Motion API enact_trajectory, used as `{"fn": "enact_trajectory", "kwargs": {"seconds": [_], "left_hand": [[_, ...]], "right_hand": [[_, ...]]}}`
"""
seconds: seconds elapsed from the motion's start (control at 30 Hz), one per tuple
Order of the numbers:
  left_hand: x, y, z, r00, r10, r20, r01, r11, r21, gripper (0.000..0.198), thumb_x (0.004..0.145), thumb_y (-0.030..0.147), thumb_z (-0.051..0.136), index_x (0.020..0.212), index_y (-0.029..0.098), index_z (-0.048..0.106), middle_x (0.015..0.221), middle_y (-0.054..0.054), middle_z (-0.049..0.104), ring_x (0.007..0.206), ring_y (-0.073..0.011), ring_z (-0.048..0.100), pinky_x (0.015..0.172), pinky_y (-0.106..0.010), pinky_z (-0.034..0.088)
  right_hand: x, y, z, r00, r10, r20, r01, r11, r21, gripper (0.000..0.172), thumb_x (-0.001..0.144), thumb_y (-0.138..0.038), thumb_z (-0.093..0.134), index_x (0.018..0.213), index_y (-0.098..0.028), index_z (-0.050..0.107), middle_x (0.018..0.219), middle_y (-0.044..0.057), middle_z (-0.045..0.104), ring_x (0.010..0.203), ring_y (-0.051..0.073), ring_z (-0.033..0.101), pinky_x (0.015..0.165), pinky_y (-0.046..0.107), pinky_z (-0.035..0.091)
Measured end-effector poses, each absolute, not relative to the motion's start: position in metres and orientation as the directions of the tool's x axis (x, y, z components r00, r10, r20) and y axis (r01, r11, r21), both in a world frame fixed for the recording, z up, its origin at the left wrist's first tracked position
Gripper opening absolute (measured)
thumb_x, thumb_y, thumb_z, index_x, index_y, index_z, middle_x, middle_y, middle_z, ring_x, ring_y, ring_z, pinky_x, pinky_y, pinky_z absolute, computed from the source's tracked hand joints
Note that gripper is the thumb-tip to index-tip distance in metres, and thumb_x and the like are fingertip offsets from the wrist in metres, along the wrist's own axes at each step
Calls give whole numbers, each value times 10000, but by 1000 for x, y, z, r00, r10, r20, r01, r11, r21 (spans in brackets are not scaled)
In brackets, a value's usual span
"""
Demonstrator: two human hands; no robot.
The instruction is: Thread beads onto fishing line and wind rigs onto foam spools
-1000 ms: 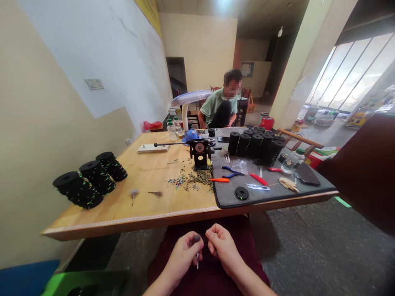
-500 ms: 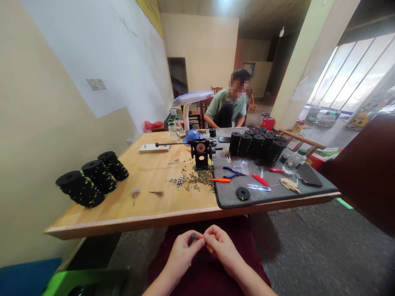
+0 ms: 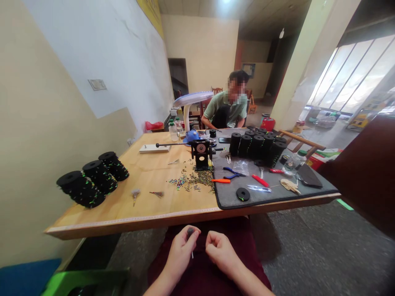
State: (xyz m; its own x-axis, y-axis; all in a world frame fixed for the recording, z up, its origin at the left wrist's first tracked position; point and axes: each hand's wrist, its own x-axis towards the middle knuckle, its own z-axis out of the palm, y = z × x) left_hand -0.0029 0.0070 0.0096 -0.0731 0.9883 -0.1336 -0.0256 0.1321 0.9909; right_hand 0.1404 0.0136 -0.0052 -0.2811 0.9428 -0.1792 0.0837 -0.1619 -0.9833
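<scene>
My left hand [image 3: 184, 243] is above my lap, its fingers closed around a small dark-ended object [image 3: 190, 231]. A thin pale stem pokes out below that hand; what kind of thing it is I cannot make out. My right hand [image 3: 219, 248] is just beside it, fingers curled into a pinch, and whatever it grips is hidden. A gap separates the two hands. Beyond them on the table are a pile of small brass-coloured pieces [image 3: 202, 178], coloured beads [image 3: 178, 182] and two small bristly bundles, one of them a dark bundle [image 3: 157, 194].
A black hand-cranked winder [image 3: 201, 154] stands mid-table before a blue lamp [image 3: 193, 96]. Black foam spools [image 3: 72, 189] stand at left, more spools [image 3: 257, 144] on the grey mat [image 3: 228, 200] with pliers [image 3: 232, 172] and tweezers [image 3: 258, 188]. A person [image 3: 226, 107] sits opposite.
My hands were touching at the fingertips and have come apart. The left has turned, so the pale stem now shows below it. The right fingers have curled in more.
</scene>
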Motion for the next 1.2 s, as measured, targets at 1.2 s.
{"fn": "enact_trajectory", "kwargs": {"seconds": [1.2], "left_hand": [[-9, 4, 28, 42, 998, -53, 258, 41, 965, 214, 697, 351, 670, 599, 163, 645, 552, -1, 591, 553, -144, 492, 539, -233, 366]], "right_hand": [[141, 12, 1, -334, 928, -166, 96, -142, -985, 263, 756, -395, 617, 654, -178, 507, 428, -74, 486, 374, 61, 384, 406, 184, 282]]}}
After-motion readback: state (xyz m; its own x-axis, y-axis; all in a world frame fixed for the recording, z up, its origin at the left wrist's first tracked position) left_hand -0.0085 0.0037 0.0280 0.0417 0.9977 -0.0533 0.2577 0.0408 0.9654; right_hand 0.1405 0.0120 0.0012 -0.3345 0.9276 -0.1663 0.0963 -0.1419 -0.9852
